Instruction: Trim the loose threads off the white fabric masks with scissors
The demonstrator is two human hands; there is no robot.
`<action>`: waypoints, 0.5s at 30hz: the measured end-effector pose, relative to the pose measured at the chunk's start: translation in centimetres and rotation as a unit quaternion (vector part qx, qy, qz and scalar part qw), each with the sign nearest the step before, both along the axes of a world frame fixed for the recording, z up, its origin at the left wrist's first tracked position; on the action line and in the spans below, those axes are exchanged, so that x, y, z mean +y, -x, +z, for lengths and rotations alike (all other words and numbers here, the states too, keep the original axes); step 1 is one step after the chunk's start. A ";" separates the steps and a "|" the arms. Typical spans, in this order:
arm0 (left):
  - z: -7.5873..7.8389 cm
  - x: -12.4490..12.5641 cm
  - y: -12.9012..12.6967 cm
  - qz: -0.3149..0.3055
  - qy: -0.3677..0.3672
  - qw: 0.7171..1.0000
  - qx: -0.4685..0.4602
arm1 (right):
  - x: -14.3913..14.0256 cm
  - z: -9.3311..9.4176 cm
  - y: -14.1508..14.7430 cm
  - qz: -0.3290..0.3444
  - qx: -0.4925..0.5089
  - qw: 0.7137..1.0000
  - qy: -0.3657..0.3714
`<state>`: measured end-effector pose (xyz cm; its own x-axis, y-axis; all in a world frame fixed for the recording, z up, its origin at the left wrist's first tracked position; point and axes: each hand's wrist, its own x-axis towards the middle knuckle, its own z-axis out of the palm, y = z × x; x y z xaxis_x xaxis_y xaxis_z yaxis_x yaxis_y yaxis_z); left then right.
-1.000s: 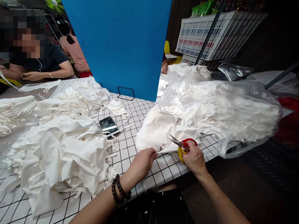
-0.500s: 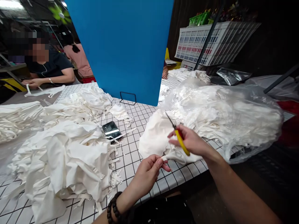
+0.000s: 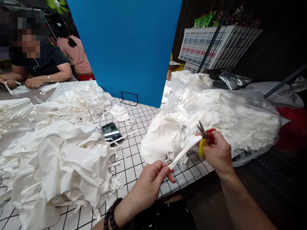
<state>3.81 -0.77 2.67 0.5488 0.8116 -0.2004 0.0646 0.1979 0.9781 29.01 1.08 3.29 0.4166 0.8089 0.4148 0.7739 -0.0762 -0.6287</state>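
White strap [image 3: 183, 152]: soft, light, limp, pinched at its end by left hand [image 3: 150, 183], right hand [image 3: 217, 153] clasping scissors [image 3: 204, 138].

A white table [image 3: 141, 116] ruled with a black grid is seen heaped with white cloth [image 3: 59, 153] on the left. A phone [image 3: 111, 131] is laid face up near the middle, a blue board [image 3: 129, 48] is stood behind it, and a clear bag [image 3: 230, 118] of cloth is spread on the right. Small offcuts [image 3: 115, 182] are scattered near the front edge.
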 end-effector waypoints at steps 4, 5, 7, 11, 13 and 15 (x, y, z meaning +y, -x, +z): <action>0.5 -1.6 -0.7 -0.003 0.017 0.999 -0.040 | 4.7 5.2 4.6 0.199 -0.056 0.977 -0.043; 0.4 -2.0 -0.8 0.009 0.014 0.999 -0.044 | 5.9 5.4 6.2 0.266 -0.048 0.963 -0.005; -0.1 -2.4 -0.6 0.056 -0.008 0.998 -0.039 | 7.7 4.5 9.0 0.381 0.009 0.915 0.133; -1.7 -2.7 0.7 0.190 -0.050 0.980 -0.010 | 8.5 0.4 11.5 0.428 0.057 0.877 0.210; -2.3 -2.8 1.5 0.249 -0.067 0.966 0.017 | 7.5 -1.0 11.1 0.420 0.084 0.876 0.222; -2.5 -2.7 2.1 0.275 -0.101 0.955 0.038 | 5.9 -1.6 10.0 0.412 0.144 0.869 0.232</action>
<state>1.68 -3.48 0.15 0.0192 0.9993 -0.0315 0.0767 0.0299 0.9966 19.04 7.02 1.73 -0.3505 0.9345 -0.0618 0.5023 0.1319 -0.8546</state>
